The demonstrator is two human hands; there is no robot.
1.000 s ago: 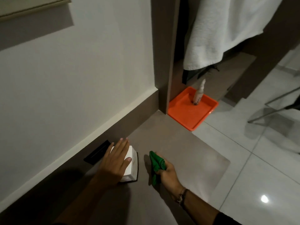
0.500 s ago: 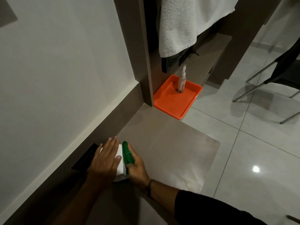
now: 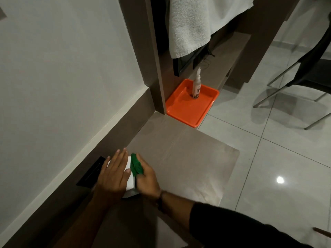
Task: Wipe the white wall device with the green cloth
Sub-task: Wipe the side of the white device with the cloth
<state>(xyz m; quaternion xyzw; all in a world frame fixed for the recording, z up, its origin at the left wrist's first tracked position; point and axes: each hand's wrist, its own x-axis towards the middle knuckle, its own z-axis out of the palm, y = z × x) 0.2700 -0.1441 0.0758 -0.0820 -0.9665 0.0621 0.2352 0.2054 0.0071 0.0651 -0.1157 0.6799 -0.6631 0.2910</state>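
Down near the counter's back edge, where it meets the dark skirting under the wall [image 3: 62, 68], we have the white device [image 3: 130, 173] sitting on the grey counter [image 3: 188, 161], mostly covered by our hands. Our left hand [image 3: 113, 173] lies flat on top of it, fingers straight and held close together, pointing toward the far corner. Our right hand [image 3: 146, 178] is curled around the bunched green cloth [image 3: 136, 165] and presses it against the device's right side; the cloth pokes out past the fingertips. We wear a dark band on the right wrist and a black sleeve [image 3: 232, 226] further up the arm. Just left of the device, a black slot plate [image 3: 92, 171] is set in the skirting. Past the counter's far corner, on the tiled floor [image 3: 268, 158], an orange tray [image 3: 180, 111] holds an upright white bottle [image 3: 196, 85], with a white towel [image 3: 193, 24] hanging above. A chair [image 3: 308, 68] stands well apart at the right.
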